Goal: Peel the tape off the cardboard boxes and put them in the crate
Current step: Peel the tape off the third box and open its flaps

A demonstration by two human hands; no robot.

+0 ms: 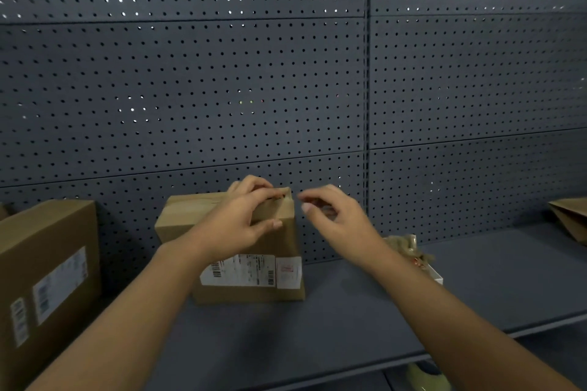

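Note:
A small cardboard box (251,292) with white shipping labels on its front stands on the grey shelf (476,276). Brown tape (190,205) runs along its top. My left hand (241,219) grips the box's upper right corner, fingers over the top and thumb on the front face. My right hand (333,216) hovers just right of that corner with loosely curled fingers, touching nothing that I can see. No crate is in view.
A larger labelled cardboard box (47,270) stands at the left. A crumpled wad of peeled tape (409,249) lies behind my right forearm. A brown paper or cardboard piece (571,219) sits at the far right. A grey pegboard wall (222,89) backs the shelf.

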